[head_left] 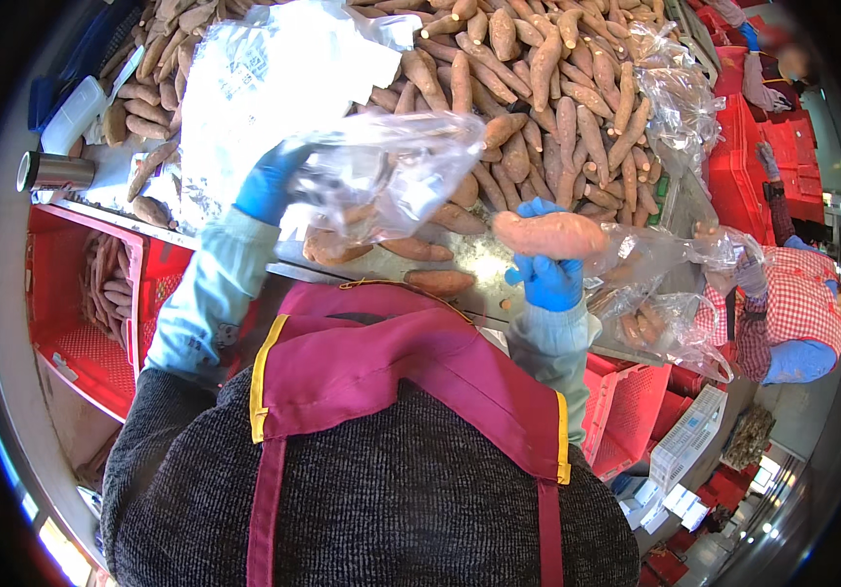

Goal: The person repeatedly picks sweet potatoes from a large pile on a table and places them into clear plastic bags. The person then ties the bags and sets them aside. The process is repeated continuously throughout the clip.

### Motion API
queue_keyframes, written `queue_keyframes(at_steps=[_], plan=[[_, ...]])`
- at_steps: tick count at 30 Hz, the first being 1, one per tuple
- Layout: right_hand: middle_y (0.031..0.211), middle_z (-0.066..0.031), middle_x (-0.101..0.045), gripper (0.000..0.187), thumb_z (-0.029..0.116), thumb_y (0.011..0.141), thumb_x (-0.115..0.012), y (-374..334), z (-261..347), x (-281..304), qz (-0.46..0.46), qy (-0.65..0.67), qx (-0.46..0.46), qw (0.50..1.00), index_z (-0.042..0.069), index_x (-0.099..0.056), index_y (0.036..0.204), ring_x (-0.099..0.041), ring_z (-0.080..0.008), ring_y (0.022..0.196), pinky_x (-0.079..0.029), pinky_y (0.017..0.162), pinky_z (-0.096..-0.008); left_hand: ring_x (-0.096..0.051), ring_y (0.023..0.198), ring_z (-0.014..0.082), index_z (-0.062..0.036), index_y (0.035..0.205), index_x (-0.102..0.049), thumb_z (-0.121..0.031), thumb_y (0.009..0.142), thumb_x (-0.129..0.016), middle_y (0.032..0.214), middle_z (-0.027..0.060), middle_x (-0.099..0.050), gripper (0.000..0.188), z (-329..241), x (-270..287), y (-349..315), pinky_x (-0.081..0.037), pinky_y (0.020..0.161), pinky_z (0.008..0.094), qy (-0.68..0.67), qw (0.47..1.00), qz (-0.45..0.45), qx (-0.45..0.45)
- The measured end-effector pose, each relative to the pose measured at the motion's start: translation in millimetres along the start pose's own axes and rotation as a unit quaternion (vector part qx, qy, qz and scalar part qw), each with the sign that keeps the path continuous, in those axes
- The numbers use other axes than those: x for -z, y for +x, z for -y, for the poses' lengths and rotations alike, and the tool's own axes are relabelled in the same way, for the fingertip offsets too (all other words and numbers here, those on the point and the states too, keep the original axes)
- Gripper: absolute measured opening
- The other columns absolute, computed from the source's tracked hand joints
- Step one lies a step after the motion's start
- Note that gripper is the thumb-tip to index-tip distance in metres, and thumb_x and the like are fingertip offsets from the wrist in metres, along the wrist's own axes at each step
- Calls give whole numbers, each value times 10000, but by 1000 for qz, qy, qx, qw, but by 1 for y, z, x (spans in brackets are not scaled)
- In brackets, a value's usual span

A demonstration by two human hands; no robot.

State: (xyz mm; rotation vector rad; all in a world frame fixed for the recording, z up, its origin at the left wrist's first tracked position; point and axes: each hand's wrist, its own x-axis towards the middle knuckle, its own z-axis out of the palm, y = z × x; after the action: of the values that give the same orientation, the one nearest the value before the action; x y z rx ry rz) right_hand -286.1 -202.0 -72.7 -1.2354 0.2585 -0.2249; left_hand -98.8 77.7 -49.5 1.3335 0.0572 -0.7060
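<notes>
My left hand [275, 184], in a blue glove, grips the edge of a clear plastic bag [396, 166]. The bag hangs over the table and looks blurred; a few sweet potatoes show through or behind it, and I cannot tell whether any are inside. Between the fingers and thumb of my right hand [549, 284], also gloved in blue, is a sweet potato [547, 235], held above the table's near edge. Loose sweet potatoes [440, 283] lie on the metal table just in front of me. A large heap of sweet potatoes [562, 98] covers the far side.
White plastic sheets [259, 88] lie left of the heap. A metal cup [53, 172] rests at the table's left end, above a red crate [83, 333] of sweet potatoes. At right are a filled clear bag [650, 318] and a person in a checked garment [797, 298].
</notes>
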Motion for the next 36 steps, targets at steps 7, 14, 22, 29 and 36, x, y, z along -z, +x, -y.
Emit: queue_keyframes(at_steps=[7,14,22,29,36], plan=[[1042,-104,-528,481,40,686,-629,38,-26,-75,24,-374,-63,925,-2,-459,1133,-532,-133,899,-436,748,-225,-557,873,199,28,1090,-468,-131,795,-494,1000,133,-556,336,20,-46,-3,-461,769,301,-258,946,196,13],[803,-79,-591,188,105,791,-540,75,18,-18,95,-17,34,995,-13,-573,933,-448,-64,491,-394,493,-183,-553,755,151,42,1063,-500,-97,791,-492,922,116,-572,306,13,-8,-3,-479,693,258,-319,929,159,96],[834,-66,-590,257,36,718,-526,175,-48,15,11,-464,121,878,62,-583,968,-536,-155,741,-436,710,-246,-550,749,148,61,1083,-484,-108,788,-527,954,116,-577,342,28,-19,-6,-459,646,245,-304,939,132,91],[797,-53,-579,366,-33,687,-485,181,10,24,-36,23,-17,999,87,-545,1027,-410,-144,445,-388,411,-323,-576,847,226,80,1100,-459,-99,807,-487,1023,159,-561,344,10,1,-2,-471,740,315,-281,954,84,64],[1140,-83,-439,506,-15,636,-594,181,-54,32,59,-682,99,722,140,-491,1106,-474,-241,1000,-414,847,-290,-582,735,185,50,1031,-523,-122,803,-514,893,130,-595,286,16,-1,8,-486,656,277,-290,947,112,77]])
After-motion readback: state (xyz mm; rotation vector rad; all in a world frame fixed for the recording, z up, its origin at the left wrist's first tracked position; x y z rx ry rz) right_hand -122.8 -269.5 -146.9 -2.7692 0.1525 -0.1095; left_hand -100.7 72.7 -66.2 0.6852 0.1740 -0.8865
